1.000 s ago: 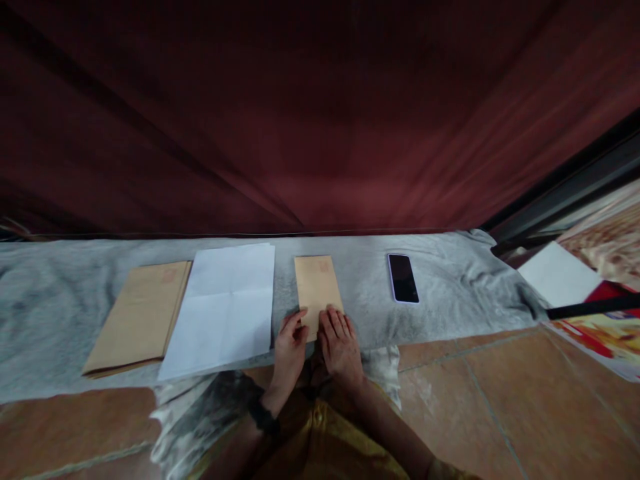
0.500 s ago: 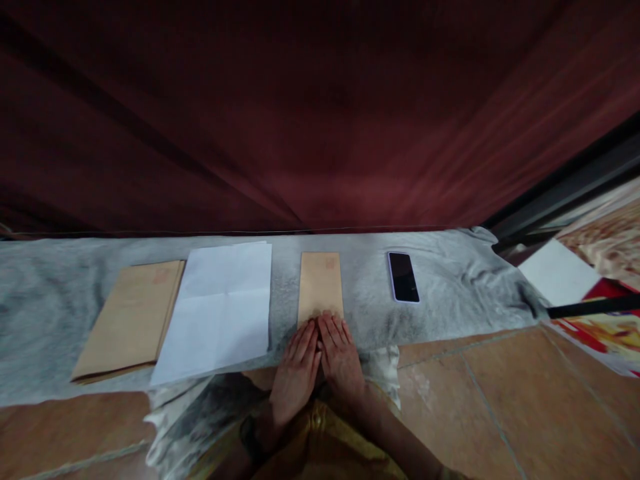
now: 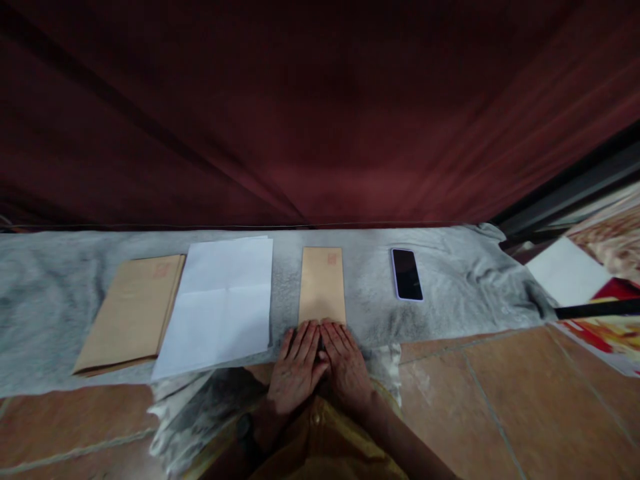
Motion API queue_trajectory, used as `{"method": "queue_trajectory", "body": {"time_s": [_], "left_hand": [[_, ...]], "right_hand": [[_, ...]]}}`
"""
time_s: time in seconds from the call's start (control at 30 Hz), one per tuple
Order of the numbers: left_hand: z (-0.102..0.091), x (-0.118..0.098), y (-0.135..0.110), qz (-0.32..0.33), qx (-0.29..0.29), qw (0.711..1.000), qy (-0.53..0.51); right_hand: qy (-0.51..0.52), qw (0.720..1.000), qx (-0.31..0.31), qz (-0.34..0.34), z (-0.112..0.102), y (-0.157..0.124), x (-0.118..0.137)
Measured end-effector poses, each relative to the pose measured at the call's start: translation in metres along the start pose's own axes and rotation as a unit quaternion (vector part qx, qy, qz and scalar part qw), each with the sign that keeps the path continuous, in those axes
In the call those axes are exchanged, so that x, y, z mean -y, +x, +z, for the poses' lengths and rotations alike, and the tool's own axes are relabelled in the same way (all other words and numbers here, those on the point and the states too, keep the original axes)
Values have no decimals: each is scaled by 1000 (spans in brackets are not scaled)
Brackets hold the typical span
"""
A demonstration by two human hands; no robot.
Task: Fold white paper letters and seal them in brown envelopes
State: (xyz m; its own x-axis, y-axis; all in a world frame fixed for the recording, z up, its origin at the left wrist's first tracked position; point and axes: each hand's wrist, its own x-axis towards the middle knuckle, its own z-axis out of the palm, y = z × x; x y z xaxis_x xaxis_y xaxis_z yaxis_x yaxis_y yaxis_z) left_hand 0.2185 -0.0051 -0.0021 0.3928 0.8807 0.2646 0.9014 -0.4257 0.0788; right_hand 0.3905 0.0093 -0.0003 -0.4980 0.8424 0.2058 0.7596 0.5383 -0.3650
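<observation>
A brown paper envelope (image 3: 322, 283) with a small reddish print in its upper right corner lies flat on the grey cloth (image 3: 360, 320), straight before me. My left hand (image 3: 296, 363) rests palm down on its near end, fingers stretched out. Beside it, my right hand (image 3: 345, 360) lies flat too, its fingertips on the same edge. The two hands nearly meet in the middle and cover the envelope's near edge. To the left are white paper sheets (image 3: 220, 300) with fold creases, and further left a stack of larger brown envelopes (image 3: 133, 310).
A phone (image 3: 407, 274) with a pale purple case lies to the right of the envelope. A dark red curtain (image 3: 320, 133) hangs behind the cloth. At the far right are a dark bar (image 3: 595, 310) and printed sheets (image 3: 605, 340). Brown floor tiles (image 3: 480, 393) show below.
Both hands have slid slightly back toward me along the envelope, uncovering a bit more of it. The view has shifted a little; the papers and phone lie as before.
</observation>
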Motion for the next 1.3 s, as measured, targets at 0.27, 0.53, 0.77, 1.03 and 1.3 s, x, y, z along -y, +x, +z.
{"method": "queue_trajectory", "body": {"time_s": [0.27,0.53,0.77,1.03,1.3], "left_hand": [[-7,5,-1,-31,22,999,-14],[-6,6,-2,-53,15,998,-8],[-5,7,-4,-36,24,999,14],[6,8,-9,-37,6,999,36],[5,11,-10,-38,-19,999,7]], "right_hand": [[-31,998,-19,46,-4,-7,-11],[-61,996,-21,59,-12,-18,-30],[7,1000,-13,17,-18,6,10],[10,1000,9,-8,1,19,16],[-32,999,-9,-8,-2,2,-2]]}}
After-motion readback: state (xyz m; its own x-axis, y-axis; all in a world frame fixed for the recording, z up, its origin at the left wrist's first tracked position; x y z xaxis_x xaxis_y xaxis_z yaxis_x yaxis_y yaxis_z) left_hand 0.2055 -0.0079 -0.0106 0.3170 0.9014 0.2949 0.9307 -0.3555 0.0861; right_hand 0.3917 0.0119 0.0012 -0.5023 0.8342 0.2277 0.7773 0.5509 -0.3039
